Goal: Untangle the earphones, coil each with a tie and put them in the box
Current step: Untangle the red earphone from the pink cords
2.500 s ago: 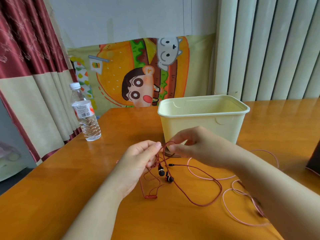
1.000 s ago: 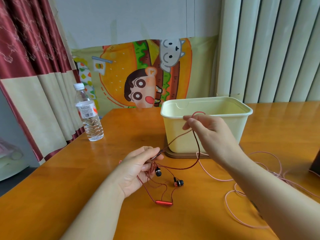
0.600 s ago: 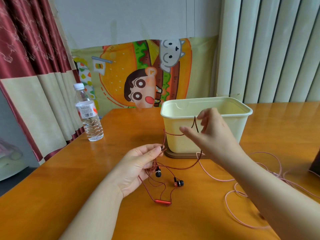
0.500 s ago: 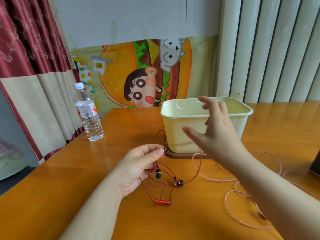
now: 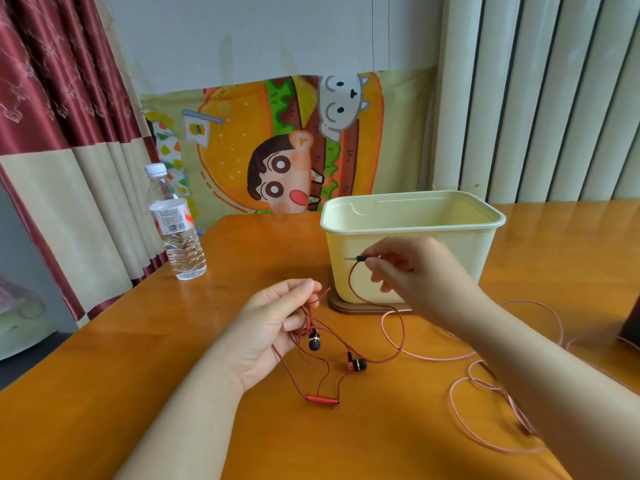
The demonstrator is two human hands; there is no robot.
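Red braided earphones [image 5: 353, 362] hang between my hands over the wooden table [image 5: 138, 375]. My left hand [image 5: 273, 327] pinches a bunch of the red cord, with two earbuds and the red inline remote [image 5: 322, 400] lying below it. My right hand [image 5: 415, 275] pinches the cord's plug end [image 5: 360, 258] in front of the cream box [image 5: 412, 244]. A pink earphone cord [image 5: 485, 375] lies in loose loops on the table to the right, partly hidden under my right forearm. I see no ties.
A water bottle [image 5: 175, 226] stands at the table's left rear corner. The box sits on a dark brown base [image 5: 353, 306]. A dark object [image 5: 630, 327] shows at the right edge. Curtains and a cartoon poster are behind the table.
My right hand let go of the red cord loop, opened, then came down and took hold of the plug end. My left hand stayed put, holding the bunch.
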